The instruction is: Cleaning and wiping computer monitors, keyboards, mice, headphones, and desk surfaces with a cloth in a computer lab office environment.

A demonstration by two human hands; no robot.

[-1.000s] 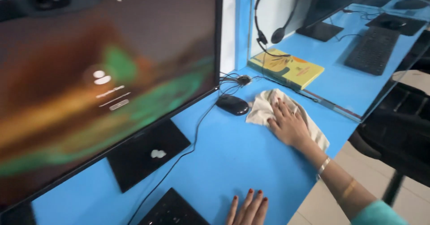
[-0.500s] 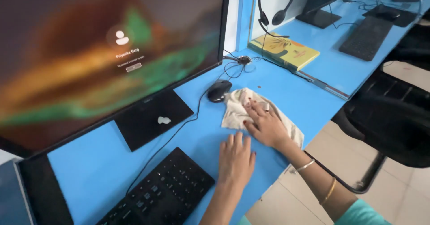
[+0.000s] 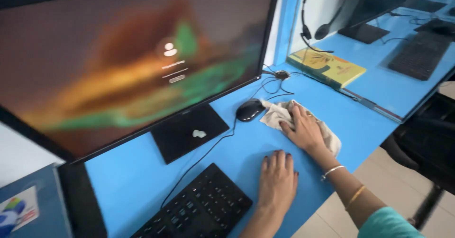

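Cloth (image 3: 279, 112): crumpled beneath right hand (image 3: 305, 131), just right of mouse (image 3: 250, 110).
Right hand: fingers spread, pressing cloth.
Left hand (image 3: 277, 181): flat, open on tabletop (image 3: 142, 181).

Under the right hand's fingers (image 3: 297, 117) lies a plain beige cloth (image 3: 277, 114), just beyond it a glossy black mouse (image 3: 250, 110). The desk (image 3: 227, 148) is bright blue; beside the left hand's dark-polished fingers (image 3: 277, 160) sits a black keyboard (image 3: 199, 209).

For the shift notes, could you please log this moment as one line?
right hand: flat on beige cloth | left hand: flat on blue desk | cloth touches mouse
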